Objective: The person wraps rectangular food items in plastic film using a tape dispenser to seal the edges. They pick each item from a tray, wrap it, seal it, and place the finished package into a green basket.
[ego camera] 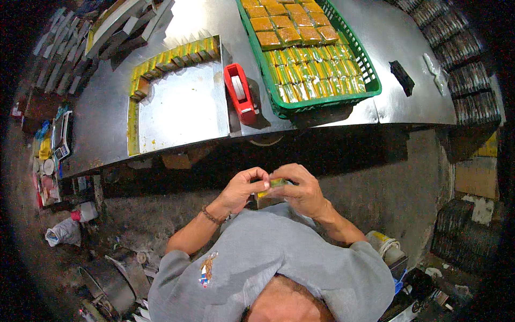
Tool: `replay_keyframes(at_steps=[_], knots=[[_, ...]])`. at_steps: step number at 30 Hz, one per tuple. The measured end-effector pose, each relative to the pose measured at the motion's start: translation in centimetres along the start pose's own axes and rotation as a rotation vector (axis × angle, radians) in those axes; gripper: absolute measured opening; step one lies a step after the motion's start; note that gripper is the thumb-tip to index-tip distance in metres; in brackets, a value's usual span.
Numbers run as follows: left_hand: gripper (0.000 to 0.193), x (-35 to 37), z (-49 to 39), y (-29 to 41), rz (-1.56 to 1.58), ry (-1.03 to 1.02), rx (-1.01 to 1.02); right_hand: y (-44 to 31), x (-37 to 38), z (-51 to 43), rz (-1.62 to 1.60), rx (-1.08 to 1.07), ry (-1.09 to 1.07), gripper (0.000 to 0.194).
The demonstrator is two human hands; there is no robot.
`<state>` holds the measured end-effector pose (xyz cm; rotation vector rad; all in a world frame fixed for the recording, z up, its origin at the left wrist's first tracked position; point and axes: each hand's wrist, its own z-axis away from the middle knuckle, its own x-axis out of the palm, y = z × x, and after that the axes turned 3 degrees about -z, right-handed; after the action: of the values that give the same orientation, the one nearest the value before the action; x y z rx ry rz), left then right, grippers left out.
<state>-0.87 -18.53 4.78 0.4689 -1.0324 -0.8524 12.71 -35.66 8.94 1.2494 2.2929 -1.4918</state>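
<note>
My left hand (243, 189) and my right hand (303, 191) meet in front of my chest, just below the table's edge. Between them is a small green-and-yellow layered piece (277, 183), apparently cake, in clear wrap. The fingertips and thumbs of both hands pinch it from either side, and my right fingers hide part of it. Beyond my hands, a shallow metal tray (183, 108) rests on the table with similar pieces (173, 58) along its far and left sides. Beside the tray stands a red tape dispenser (241, 96) with a roll in it.
A green plastic basket (372, 86) holds rows of wrapped pieces (318, 74), with brown-topped ones stacked behind. On the metal table (342, 116) lie a black object (401, 78) and crumpled clear plastic (434, 74). Metal strips (64, 52) are piled at the left, dark stacks (462, 60) at the right.
</note>
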Motion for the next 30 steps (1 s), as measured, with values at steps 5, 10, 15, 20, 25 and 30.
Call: replay_keyframes(at_steps=[5,10,15,20,25,30], knots=[[0.019,1.6,0.2,-0.1,-0.449,0.169,0.449,0.0,-0.8,0.2,0.035,0.018,0.042,0.019],[0.018,3.1,0.7,3.5,-0.904,0.291,0.7,0.0,-0.8,-0.2,-0.153,0.382,0.232,0.027],[0.018,3.8,0.6,5.1,-0.979,0.36,0.824,0.1,-1.6,-1.9,0.025,0.145,0.147,0.027],[0.026,3.3,1.0,5.7,-0.857,0.449,0.767,0.4,-0.4,-3.6,0.134,0.052,0.163,0.029],[0.02,0.0,0.5,7.2,-1.252,0.48,1.028,0.9,1.2,-6.0,0.074,0.148,0.109,0.022],[0.016,-2.3,-1.3,9.2,-0.653,0.461,0.584,2.8,2.9,-8.8,-0.102,0.322,0.199,0.021]])
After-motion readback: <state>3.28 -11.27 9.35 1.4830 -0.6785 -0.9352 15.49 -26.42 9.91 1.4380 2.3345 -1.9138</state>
